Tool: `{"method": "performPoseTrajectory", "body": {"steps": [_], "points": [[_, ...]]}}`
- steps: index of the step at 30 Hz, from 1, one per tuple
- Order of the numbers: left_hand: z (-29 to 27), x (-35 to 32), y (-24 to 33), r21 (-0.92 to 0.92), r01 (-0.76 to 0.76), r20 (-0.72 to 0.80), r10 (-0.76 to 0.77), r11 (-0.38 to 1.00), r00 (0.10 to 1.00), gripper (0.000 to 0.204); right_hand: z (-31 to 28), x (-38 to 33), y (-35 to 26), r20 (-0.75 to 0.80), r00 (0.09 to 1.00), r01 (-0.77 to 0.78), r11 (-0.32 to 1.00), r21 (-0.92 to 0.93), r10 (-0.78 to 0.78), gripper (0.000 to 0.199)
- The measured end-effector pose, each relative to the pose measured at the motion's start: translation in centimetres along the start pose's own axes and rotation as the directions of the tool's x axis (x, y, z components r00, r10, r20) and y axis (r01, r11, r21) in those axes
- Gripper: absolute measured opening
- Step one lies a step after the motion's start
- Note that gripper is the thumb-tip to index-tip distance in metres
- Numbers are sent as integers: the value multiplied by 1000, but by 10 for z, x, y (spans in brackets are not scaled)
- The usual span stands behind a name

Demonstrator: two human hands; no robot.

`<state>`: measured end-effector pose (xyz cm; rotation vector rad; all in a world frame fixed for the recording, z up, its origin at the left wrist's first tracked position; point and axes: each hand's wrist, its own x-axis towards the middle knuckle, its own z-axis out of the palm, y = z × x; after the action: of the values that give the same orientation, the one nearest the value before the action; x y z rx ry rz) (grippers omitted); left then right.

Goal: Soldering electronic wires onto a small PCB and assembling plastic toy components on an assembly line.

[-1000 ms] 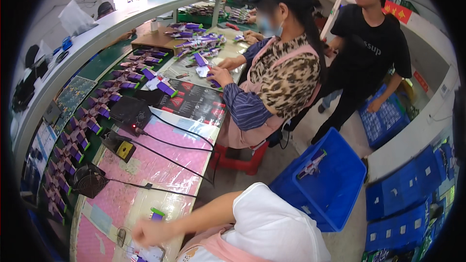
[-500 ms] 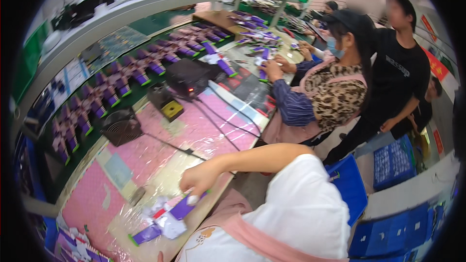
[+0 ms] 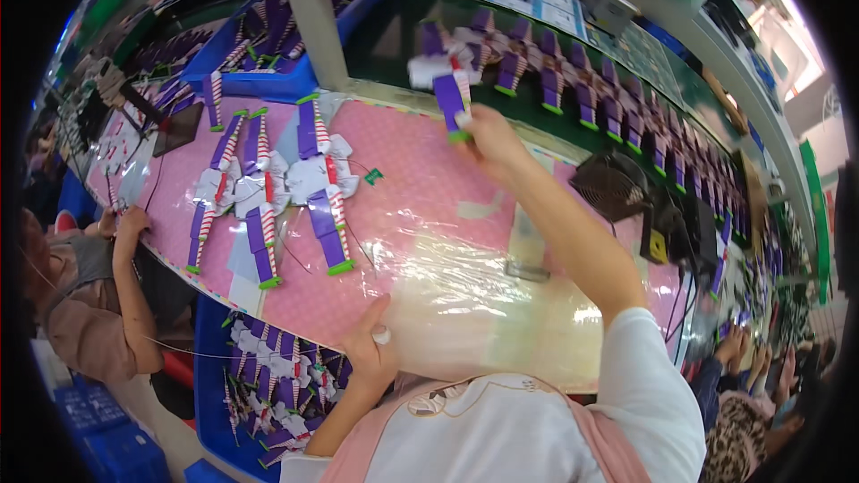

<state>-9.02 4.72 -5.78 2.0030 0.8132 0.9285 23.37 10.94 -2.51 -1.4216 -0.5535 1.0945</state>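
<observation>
Right hand [image 3: 488, 136] pinching purple toy [image 3: 450, 98], left hand [image 3: 374, 353] spread on pink plastic-covered table [image 3: 420, 188]

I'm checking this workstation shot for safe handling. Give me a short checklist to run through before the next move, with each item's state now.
1. Right hand has a hold on the purple toy piece: ok, fingers pinch its lower end.
2. Left hand steadies at the near table edge: ok, it rests on the clear plastic sheet.
3. Three assembled purple toys lie flat, apart from both hands: ok.
4. Thin wires across the pink mat out of the arm's way: cannot tell.
5. Black fan clear of the right forearm: ok, though close.
</observation>
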Motion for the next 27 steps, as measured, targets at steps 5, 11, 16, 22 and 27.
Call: {"method": "performPoseTrajectory", "body": {"steps": [5,11,16,22,27], "points": [[5,-6,2,-70,22,-42,-25,997,999,31,3,159,-3,-48,998,-12,891,455,38,18],[13,-23,-12,-94,-7,-166,-9,996,986,35,29,177,11,-213,966,34,742,670,148,16],[-1,-17,-13,-250,230,-193,-281,941,940,34,28,174,10,-359,913,74,788,611,193,16],[-26,46,-15,-92,353,-8,-355,931,935,36,20,111,-9,-263,952,87,687,722,155,16],[-17,77,-19,-573,443,196,-410,689,891,39,60,-58,49,278,950,-210,950,233,142,32]]}}
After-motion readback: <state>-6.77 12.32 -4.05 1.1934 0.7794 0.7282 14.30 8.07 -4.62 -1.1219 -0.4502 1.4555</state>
